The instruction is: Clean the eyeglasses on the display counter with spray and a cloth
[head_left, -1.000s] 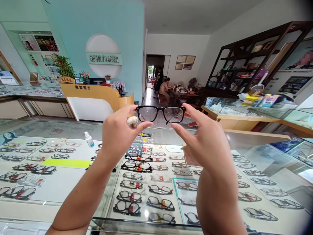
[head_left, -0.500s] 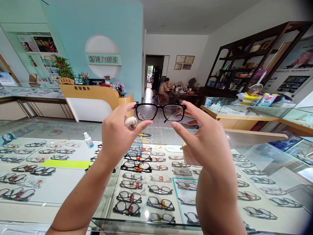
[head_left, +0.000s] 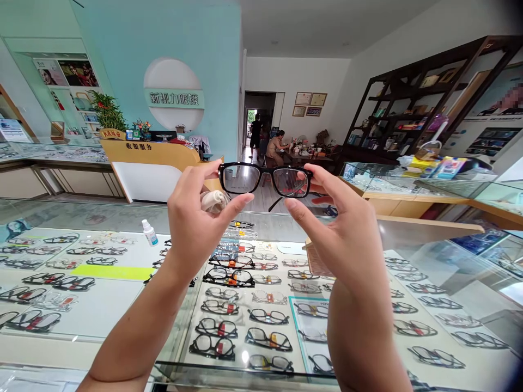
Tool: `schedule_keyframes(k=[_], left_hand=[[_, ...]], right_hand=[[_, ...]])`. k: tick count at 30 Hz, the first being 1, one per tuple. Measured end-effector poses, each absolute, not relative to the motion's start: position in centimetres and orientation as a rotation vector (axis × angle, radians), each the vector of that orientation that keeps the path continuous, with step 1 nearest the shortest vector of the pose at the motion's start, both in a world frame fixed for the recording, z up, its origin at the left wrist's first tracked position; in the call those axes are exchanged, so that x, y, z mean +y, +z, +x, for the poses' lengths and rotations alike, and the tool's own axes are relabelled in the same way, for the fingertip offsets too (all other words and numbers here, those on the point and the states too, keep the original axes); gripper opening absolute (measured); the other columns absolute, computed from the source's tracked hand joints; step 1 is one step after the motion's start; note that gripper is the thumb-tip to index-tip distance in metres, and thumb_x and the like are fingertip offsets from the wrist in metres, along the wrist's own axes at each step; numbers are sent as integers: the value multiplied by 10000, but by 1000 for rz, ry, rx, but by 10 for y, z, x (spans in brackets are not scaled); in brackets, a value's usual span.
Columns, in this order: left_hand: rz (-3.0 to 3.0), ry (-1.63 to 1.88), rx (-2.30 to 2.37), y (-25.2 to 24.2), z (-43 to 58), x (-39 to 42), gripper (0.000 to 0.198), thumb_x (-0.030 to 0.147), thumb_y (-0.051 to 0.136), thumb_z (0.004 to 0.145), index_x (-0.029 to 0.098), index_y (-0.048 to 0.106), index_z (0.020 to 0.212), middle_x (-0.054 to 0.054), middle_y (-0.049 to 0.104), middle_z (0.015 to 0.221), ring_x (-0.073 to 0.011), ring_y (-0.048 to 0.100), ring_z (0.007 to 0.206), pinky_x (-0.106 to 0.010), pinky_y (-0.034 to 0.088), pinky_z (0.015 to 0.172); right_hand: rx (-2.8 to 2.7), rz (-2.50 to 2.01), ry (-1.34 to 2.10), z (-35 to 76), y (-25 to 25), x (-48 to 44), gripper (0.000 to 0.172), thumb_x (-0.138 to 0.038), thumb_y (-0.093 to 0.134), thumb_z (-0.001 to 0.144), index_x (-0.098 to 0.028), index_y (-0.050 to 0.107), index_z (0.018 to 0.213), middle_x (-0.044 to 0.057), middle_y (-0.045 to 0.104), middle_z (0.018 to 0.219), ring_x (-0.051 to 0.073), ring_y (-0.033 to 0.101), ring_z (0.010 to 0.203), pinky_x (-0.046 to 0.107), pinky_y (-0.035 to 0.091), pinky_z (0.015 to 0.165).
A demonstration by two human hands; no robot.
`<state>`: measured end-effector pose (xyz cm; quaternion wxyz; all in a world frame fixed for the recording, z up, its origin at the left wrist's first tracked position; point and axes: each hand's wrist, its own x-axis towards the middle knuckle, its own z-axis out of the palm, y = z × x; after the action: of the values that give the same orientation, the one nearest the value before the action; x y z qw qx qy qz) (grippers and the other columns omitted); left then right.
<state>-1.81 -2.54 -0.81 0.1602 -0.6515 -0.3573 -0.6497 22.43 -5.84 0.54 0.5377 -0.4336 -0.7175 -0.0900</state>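
A pair of black-framed eyeglasses is held up between both hands, lenses facing me, above the glass display case. My left hand grips its left end with the fingers at the frame's corner and the thumb below the lens. A crumpled pale cloth is tucked in the same hand's palm. The right end is pinched by my right hand, fingers at the upper corner and thumb under the lens. One dark temple arm slants down below the right lens.
Beneath my arms, the glass display case holds rows of eyeglasses. A white spray bottle stands on its left part. Beyond is a yellow-and-white cashier counter. A seated person is at a cluttered table; another person stands in the doorway.
The eyeglasses have risen slightly and tilted, and the temple arm shows more below the right lens. Both hands keep hold. The person in the doorway has shifted left.
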Motion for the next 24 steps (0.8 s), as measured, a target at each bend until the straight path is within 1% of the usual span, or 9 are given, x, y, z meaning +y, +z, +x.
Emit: schedule_keyframes(k=[4, 10, 16, 19, 24], left_hand=[[-1870, -1879, -1021, -8, -18, -25, 610, 671, 883, 919, 268, 731, 1352, -96, 765, 1175, -281, 763, 1108, -441, 679, 903], [-1868, -1892, -1036, -8, -17, -26, 595, 679, 878, 918, 292, 735, 1347, -94, 767, 1166, -294, 769, 1105, -450, 687, 869], [-1881, -1932, -1027, -9, -16, -24, 616, 654, 906, 904, 253, 740, 1341, -100, 782, 1196, -267, 767, 1081, -414, 669, 873], [-1905, -1968, -1036, -9, -17, -22, 620, 652, 923, 886, 246, 756, 1324, -101, 797, 1216, -253, 769, 1065, -391, 656, 876], [-1923, -2016, -1069, -7, -19, -20, 645, 695, 918, 866, 253, 778, 1314, -101, 814, 1218, -232, 761, 978, -370, 643, 826]], right_hand=[[-1704, -1014, -202, 223, 6, -58, 604, -477, 698, 1069, -314, 620, 1646, 130, 776, 1489, 371, 755, 1347, 600, 700, 1021], [-1680, -1000, -169, 222, 4, -59, 641, -491, 701, 1068, -327, 592, 1678, 126, 758, 1531, 373, 744, 1373, 607, 691, 1050], [-1643, -978, -157, 223, 1, -54, 676, -502, 715, 1067, -328, 559, 1702, 132, 744, 1553, 380, 722, 1422, 605, 679, 1075], [-1614, -940, -146, 222, 1, -52, 676, -498, 746, 1047, -350, 579, 1685, 115, 722, 1591, 379, 708, 1443, 608, 660, 1113], [-1565, -927, -127, 219, 2, -53, 640, -493, 796, 1011, -374, 646, 1622, 95, 748, 1555, 372, 737, 1385, 631, 635, 1138]])
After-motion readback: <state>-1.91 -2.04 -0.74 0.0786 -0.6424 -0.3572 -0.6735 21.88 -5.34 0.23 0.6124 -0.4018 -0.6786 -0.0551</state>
